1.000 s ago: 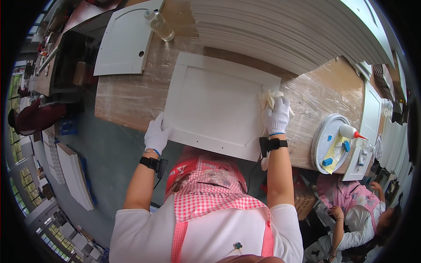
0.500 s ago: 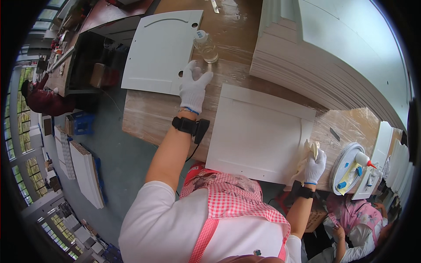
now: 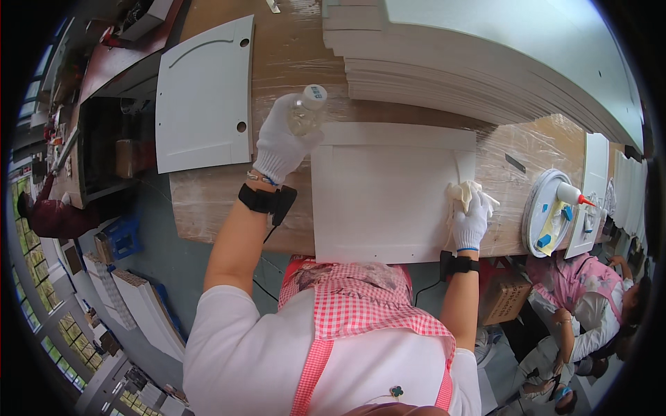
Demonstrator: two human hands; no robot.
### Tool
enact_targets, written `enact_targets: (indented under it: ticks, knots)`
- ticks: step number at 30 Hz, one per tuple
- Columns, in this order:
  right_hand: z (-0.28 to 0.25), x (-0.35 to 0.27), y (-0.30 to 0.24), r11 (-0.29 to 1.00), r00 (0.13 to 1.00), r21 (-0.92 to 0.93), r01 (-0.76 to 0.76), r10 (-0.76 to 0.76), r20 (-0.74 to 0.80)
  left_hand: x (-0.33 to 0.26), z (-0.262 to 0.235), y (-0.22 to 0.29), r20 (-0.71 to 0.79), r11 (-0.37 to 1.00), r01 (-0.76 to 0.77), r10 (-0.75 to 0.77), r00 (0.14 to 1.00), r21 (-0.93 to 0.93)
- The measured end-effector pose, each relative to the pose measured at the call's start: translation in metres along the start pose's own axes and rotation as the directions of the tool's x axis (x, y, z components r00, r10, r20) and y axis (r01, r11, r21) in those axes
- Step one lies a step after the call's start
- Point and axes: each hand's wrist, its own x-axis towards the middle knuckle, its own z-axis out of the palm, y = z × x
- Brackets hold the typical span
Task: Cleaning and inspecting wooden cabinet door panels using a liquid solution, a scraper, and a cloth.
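White knit gloves cover both my hands. My left hand (image 3: 283,139) is wrapped round a clear plastic bottle (image 3: 305,116) with a white cap, held just beyond the far left corner of a white panel (image 3: 385,194). That panel lies flat in front of me on the table. At its right edge my right hand (image 3: 472,225) grips a crumpled cream cloth (image 3: 465,194), which rests against the panel. Left of the bottle lies a second white door panel (image 3: 205,97) with an arched groove and two dark round holes along its right side.
A tall stack of white panels (image 3: 430,83) stands at the far right. On the right sit a round white lid (image 3: 533,215) with blue pieces, and a white squeeze bottle (image 3: 569,193) with a red tip. Co-workers are at lower right and far left.
My left hand has reached the bottle, closed round it and lifted it off the table. My right hand with the cloth has moved slightly along the panel's right edge. The whole view has turned.
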Motion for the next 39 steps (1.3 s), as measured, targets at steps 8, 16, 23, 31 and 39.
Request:
enact_targets:
  ticks: [8,16,23,31,39]
  knots:
    - [-0.007,0.007,0.019,0.977,0.999,0.207,0.04,-0.039,-0.009,-0.008,0.061,0.06,0.32,0.484,-0.157,-0.275,0.907,0.861]
    - [-0.027,0.019,0.051,0.803,0.999,0.594,-0.046,0.025,0.043,-0.006,0.143,0.091,0.425,0.341,-0.358,-0.146,0.893,0.87]
    - [-0.066,0.035,0.07,0.697,0.985,0.696,-0.173,0.116,0.129,0.002,0.22,0.128,0.5,0.309,-0.438,-0.155,0.852,0.844]
    - [-0.1,0.076,0.053,0.867,0.999,0.498,0.004,-0.022,0.029,-0.005,0.15,0.091,0.37,0.683,-0.117,-0.236,0.898,0.721]
    - [-0.053,0.126,-0.007,0.966,0.983,0.217,0.137,-0.106,-0.15,0.012,0.003,-0.013,-0.313,0.992,0.037,0.002,0.95,0.119]
